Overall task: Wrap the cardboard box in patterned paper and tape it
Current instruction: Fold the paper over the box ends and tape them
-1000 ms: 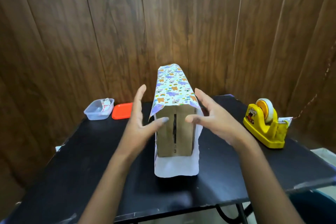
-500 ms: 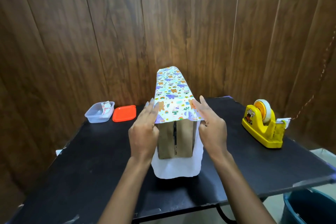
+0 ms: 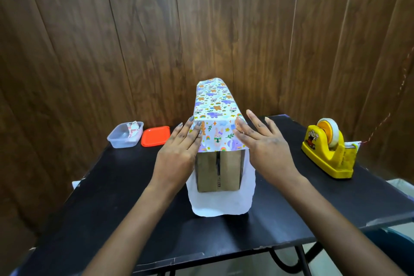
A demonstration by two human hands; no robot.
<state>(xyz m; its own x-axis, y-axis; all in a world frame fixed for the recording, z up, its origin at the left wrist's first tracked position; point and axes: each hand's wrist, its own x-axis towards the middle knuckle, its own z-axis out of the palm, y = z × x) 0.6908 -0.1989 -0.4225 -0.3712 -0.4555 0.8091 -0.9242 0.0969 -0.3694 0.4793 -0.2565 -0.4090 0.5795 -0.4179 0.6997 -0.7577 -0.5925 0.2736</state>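
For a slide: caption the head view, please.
Left hand and right hand press paper onto the box; tape dispenser stands at right.

This looks like a corner of a home set up for small craft work rather than a shop or workshop. A wall [image 3: 134, 40] of dark wood panelling stands close behind a small black table [image 3: 112, 208] on thin metal legs [image 3: 302, 260]. On the table sit household odds and ends: a yellow tape dispenser [image 3: 327, 152] with a cartoon sticker, a clear plastic food tub [image 3: 124, 135], and its orange lid [image 3: 155, 136] just beside it.
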